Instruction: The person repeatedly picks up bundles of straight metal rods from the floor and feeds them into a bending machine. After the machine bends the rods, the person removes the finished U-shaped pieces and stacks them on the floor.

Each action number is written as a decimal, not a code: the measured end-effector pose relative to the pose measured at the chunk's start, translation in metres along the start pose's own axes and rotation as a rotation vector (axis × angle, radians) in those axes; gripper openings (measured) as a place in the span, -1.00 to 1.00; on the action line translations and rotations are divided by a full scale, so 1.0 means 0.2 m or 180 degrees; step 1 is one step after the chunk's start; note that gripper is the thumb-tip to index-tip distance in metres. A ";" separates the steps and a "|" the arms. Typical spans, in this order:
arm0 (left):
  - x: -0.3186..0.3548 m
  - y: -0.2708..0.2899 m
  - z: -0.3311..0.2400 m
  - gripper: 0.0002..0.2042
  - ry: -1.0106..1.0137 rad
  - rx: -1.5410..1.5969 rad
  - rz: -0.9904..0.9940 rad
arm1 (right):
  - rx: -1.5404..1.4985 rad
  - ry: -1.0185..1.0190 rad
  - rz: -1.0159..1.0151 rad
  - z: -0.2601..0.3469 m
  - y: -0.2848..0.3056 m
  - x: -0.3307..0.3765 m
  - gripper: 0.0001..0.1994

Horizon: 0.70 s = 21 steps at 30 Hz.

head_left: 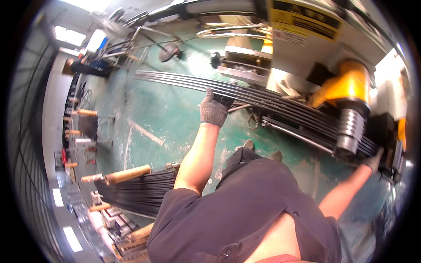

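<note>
Several long, thin dark metal bars (pixel 263 98) lie side by side and slant across the view from the upper left down to the machine at right. My left hand (pixel 213 110), in a grey knit glove, grips their near edge left of the middle, its thumb up against them. At the far right my right hand (pixel 372 162), also gloved, is closed at the right ends of the bars; its fingers are partly hidden. The bars pass behind a ribbed silver cylinder (pixel 350 131) below the machine's orange-yellow head (pixel 353 83).
A light machine housing (pixel 302 55) bears a yellow and black warning label (pixel 305 19). Below the bars runs a metal rail (pixel 298 136). On the left, a stack of dark bars (pixel 136 193) stands beside a cardboard tube (pixel 127 174). A round-based stand (pixel 169 52) is farther back on the green floor (pixel 175 131).
</note>
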<state>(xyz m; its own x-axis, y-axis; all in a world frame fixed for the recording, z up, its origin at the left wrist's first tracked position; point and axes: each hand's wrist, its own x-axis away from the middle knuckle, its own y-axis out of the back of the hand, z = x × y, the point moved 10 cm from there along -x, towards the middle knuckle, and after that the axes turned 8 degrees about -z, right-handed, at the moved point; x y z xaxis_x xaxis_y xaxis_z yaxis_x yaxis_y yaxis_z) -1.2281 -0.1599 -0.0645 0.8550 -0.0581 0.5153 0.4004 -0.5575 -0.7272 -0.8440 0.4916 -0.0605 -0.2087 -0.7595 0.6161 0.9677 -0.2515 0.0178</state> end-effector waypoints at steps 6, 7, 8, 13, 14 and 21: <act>-0.42 0.44 -0.84 -0.47 -0.0579 0.0258 -0.0235 | -0.0094 0.0512 -0.0395 -0.01 0.05 -0.04 -0.27; -0.51 0.53 -1.01 -0.47 -0.0670 0.0314 -0.0370 | -0.0124 0.0569 -0.0395 -0.04 0.07 -0.09 -0.31; -0.60 0.61 -1.19 -0.47 -0.0745 0.0356 -0.0503 | -0.0170 0.0592 -0.0367 -0.10 0.11 -0.13 -0.34; -0.99 0.79 -2.04 -0.57 -0.1122 0.0290 -0.0468 | -0.0140 0.0289 -0.0120 -0.81 0.45 -0.16 -0.51; -1.03 0.82 -2.20 -0.58 -0.1196 0.0253 -0.0503 | 0.0025 0.0228 -0.0149 -0.94 0.50 -0.07 -0.52; -1.42 1.08 -2.78 -0.74 -0.1365 -0.0320 -0.1042 | 0.0838 -0.0454 -0.0380 -1.74 0.85 0.42 -0.62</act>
<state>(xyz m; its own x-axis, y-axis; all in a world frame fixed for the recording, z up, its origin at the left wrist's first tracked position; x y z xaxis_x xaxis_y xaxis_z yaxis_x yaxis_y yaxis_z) -1.5678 -0.7254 -0.1162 0.7572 0.4627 0.4610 0.6525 -0.5675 -0.5022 -0.7465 0.1766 -0.2792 -0.3190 -0.6375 0.7013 0.9448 -0.1556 0.2883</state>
